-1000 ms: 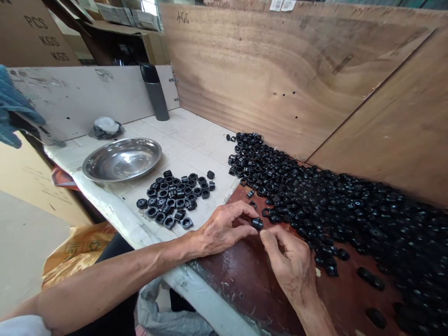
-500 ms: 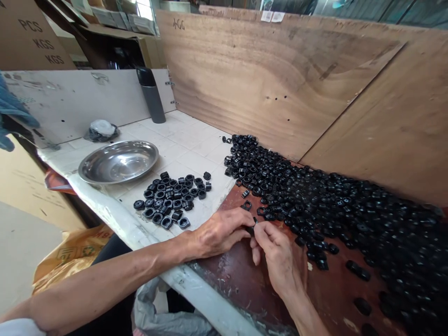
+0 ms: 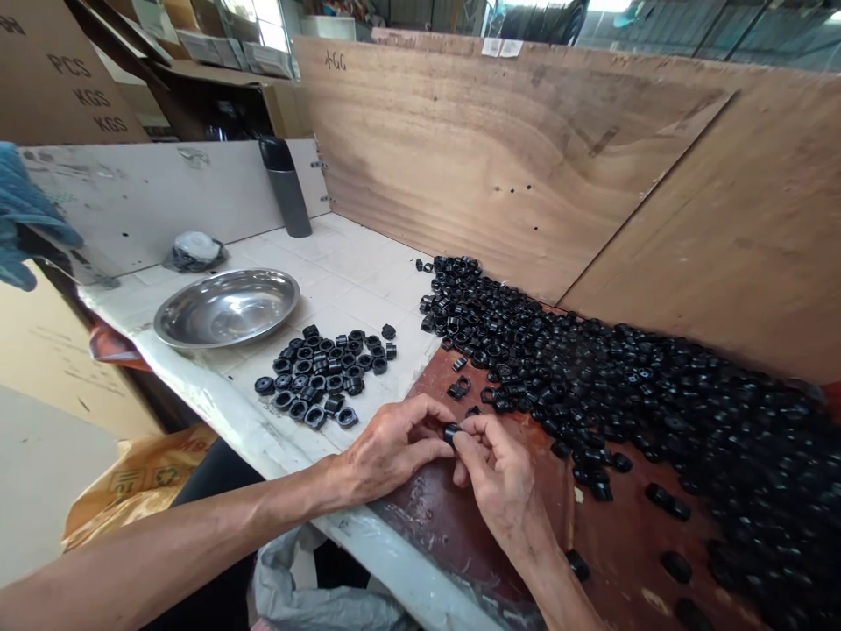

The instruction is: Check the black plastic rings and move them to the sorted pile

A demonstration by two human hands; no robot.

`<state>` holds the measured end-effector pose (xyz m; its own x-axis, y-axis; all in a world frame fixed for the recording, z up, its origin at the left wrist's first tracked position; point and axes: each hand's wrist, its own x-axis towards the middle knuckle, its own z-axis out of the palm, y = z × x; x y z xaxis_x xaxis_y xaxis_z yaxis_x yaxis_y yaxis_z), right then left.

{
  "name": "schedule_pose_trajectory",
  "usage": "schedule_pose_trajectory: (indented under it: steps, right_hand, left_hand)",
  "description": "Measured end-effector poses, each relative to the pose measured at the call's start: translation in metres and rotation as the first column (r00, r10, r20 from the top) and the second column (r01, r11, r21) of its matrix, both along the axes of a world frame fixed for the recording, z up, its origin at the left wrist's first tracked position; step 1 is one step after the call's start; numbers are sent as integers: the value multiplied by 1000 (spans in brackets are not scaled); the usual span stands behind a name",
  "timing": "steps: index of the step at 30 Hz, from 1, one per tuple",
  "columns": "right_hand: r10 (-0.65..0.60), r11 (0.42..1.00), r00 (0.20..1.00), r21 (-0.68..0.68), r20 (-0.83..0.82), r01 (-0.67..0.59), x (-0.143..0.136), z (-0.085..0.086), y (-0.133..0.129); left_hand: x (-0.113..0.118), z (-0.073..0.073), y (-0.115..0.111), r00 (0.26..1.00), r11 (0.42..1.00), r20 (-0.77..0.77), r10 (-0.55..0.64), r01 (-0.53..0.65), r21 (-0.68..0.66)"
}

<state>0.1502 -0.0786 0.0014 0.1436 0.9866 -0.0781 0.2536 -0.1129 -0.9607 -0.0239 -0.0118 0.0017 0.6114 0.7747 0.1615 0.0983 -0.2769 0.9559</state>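
Between the fingertips of both hands is a small black plastic ring-like part (image 3: 450,433). My left hand (image 3: 392,445) pinches it from the left, its forearm lying across the table's front edge. From the other side my right hand (image 3: 498,466) grips the same part with thumb and fingers. Some of the part is covered by the fingers. Beyond the hands, a few loose black rings (image 3: 459,386) lie on the reddish-brown board (image 3: 453,535). A smaller group of similar black parts (image 3: 317,383) sits on the pale tabletop to the left.
A large heap of black parts (image 3: 591,386) spreads along the plywood wall (image 3: 499,149) to the right. At the left stand a shallow steel bowl (image 3: 227,307), a dark flask (image 3: 286,188) and a small plastic-wrapped bundle (image 3: 195,251). A grey bag (image 3: 315,587) hangs below the table edge.
Both hands have drawn slightly left, and the black part between them now shows more clearly. The view has tilted a little. Loose rings previously partly behind the left hand are uncovered.
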Motion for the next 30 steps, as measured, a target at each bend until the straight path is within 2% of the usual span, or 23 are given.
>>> schedule_pose_trajectory:
  steps: [2,4,6,8,10,11,12,16,17,21,22,24,26,28,30]
  right_hand:
    - [-5,993,990,-120,-144,-13,-7,-4,0]
    - [-22,974,957,-221,-291,-45,-12,-5,0]
    - [-21,979,962,-200,-271,-35,-13,-2,0]
    - [3,997,993,-79,-119,-13,-11,3,-2]
    - [38,999,999,16,14,-38,-8,7,-4]
    - [52,998,998,29,47,-53,-7,9,-4]
    - [60,998,997,21,54,-61,-6,9,-5]
    - [24,997,995,-69,-100,-31,-7,6,-4]
    - [20,997,992,-69,-128,-29,-7,6,-4]
    - [50,998,997,-27,-54,-51,-9,10,-4]
    - [73,996,996,-50,-59,-76,-9,11,-4]
    - [121,985,990,-111,-75,-129,-7,9,-4]
    - [112,991,992,-80,59,-107,-2,5,-2]
    - [-38,998,945,58,326,20,5,0,1]
    - [-203,976,837,169,508,133,14,-4,5]
  left_hand:
    - [-6,0,-2,997,965,-66,-48,63,253]
    - [-10,1,-4,989,918,-108,-104,137,371]
    - [-11,3,-6,990,955,-110,-83,110,275]
    - [-10,6,-7,997,998,-76,-9,14,57]
    - [-10,6,-7,1000,991,-24,16,-19,-129]
    - [-11,6,-7,1000,987,-12,13,-14,-158]
    - [-11,5,-7,1000,991,-26,7,-11,-134]
    - [-14,2,-9,988,985,-157,-7,34,167]
    - [-13,1,-9,988,986,-153,3,22,163]
    - [-10,5,-12,997,997,-71,16,-21,-71]
    - [-12,8,-10,996,999,-85,-13,8,-48]
    - [-22,13,-3,975,985,-202,-93,119,122]
    - [-38,20,10,914,908,-389,-111,253,334]
    - [-52,27,27,832,812,-555,2,322,486]
    - [-56,31,41,773,719,-612,166,330,612]
